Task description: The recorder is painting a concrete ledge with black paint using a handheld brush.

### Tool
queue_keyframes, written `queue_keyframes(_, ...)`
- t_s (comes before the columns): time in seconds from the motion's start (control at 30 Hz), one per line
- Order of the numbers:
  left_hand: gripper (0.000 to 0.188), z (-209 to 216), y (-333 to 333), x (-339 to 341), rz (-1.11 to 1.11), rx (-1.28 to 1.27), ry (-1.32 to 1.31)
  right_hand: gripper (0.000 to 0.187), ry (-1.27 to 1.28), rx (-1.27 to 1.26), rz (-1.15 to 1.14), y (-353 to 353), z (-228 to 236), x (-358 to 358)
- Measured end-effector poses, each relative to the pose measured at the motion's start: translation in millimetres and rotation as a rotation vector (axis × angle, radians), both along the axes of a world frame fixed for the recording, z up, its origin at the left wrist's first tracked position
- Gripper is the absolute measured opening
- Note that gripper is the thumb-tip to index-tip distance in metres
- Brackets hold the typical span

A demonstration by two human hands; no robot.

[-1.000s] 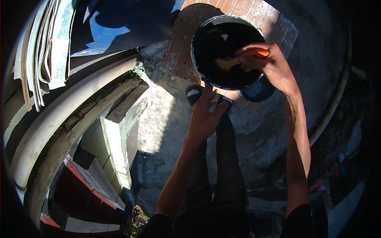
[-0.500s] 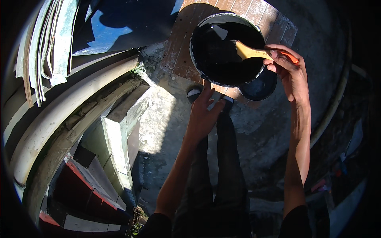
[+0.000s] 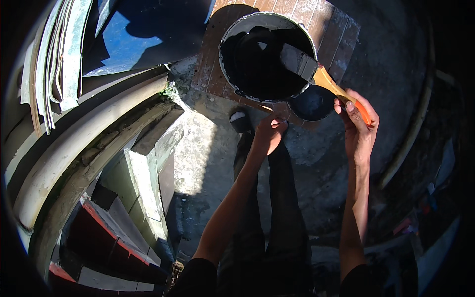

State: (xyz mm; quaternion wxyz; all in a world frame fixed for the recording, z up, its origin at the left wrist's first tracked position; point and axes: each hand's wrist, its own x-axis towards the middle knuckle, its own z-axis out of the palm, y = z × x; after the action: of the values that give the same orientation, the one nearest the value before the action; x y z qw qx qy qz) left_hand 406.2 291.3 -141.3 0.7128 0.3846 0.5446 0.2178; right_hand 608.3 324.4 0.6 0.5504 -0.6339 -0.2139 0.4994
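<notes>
Bucket (image 3: 264,19) of dark liquid (image 3: 250,72) beyond the left hand (image 3: 270,132) (curled, hold unclear); right hand (image 3: 359,119) grips a paintbrush (image 3: 330,85) over it.

The head-worn fisheye camera looks steeply down from the wearer's head height, with the trousered legs (image 3: 284,213) at lower centre. The black bucket (image 3: 262,20) at upper centre stands within arm's reach. Left forearm (image 3: 226,213) and right forearm (image 3: 357,193) enter from the lower edge; the frame's corners are dark.

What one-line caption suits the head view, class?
The right hand holds a wide brush, its bristles over a dark bucket.
</notes>
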Motion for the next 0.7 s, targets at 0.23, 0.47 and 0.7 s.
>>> queue_keyframes(0.23, 0.029, -13, 3, 14, -0.033, -0.101, 0.133, 0.025, -0.378, 0.087, 0.167, -13, 1, -8)
queue_keyframes(0.47, 0.031, -28, 2, 20, 0.037, -0.194, 0.01, 0.032, -0.717, 0.181, 0.354, -28, -3, -14)
queue_keyframes(0.7, 0.028, -39, -6, 27, -0.067, 0.022, 0.025, 0.037, -0.788, 0.253, 0.372, -30, -8, -14)
